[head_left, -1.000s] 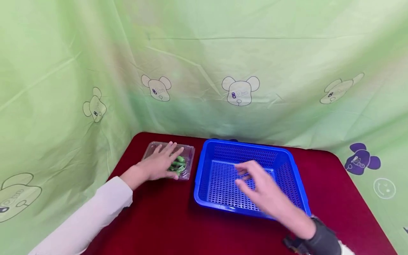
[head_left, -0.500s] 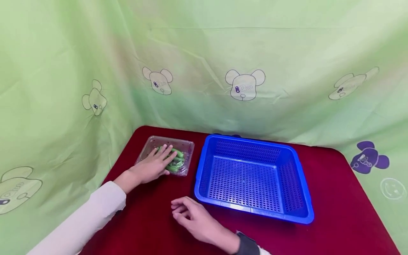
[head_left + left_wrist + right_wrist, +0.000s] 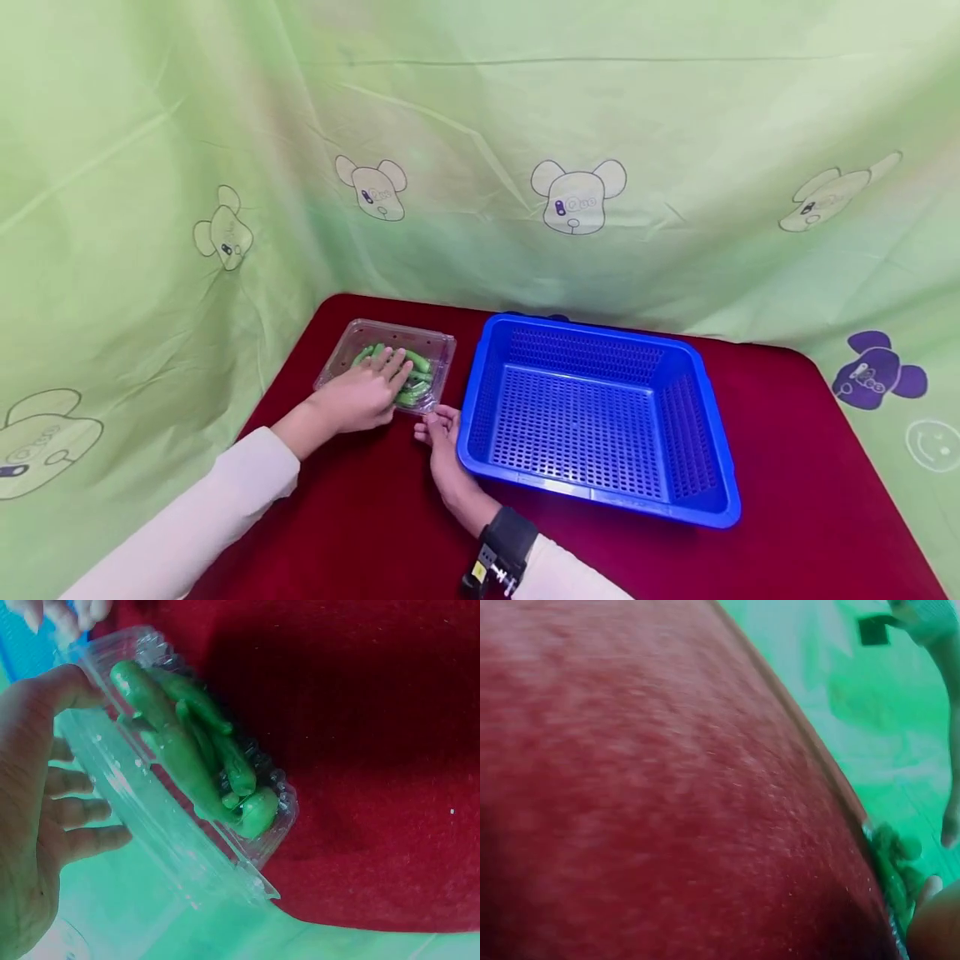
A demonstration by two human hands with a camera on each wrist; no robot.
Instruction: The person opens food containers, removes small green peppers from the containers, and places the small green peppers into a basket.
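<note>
A clear plastic clamshell box [image 3: 348, 337] with long, glossy green vegetables [image 3: 176, 742] inside lies at the table's left. The vegetables look like green peppers. My left hand [image 3: 360, 396] is over the box, its fingers reaching across the top above the vegetables. The left wrist view has the left fingers [image 3: 82, 810] spread along the clear plastic and the thumb near one edge. At the box's front right corner is my right hand [image 3: 447, 454], fingertips right at the plastic, between box and basket. The right wrist view catches only part of this hand [image 3: 937, 922].
A blue perforated basket [image 3: 585, 492] stands right of the box, its rim close beside my right hand. Dark red cloth covers the table [image 3: 375, 517]. Green printed curtains [image 3: 450, 125] hang behind and to the left.
My right hand has come from over the basket, leftward past its front rim, to the box's front right corner. The left hand has drawn slightly back and left across the box top.
</note>
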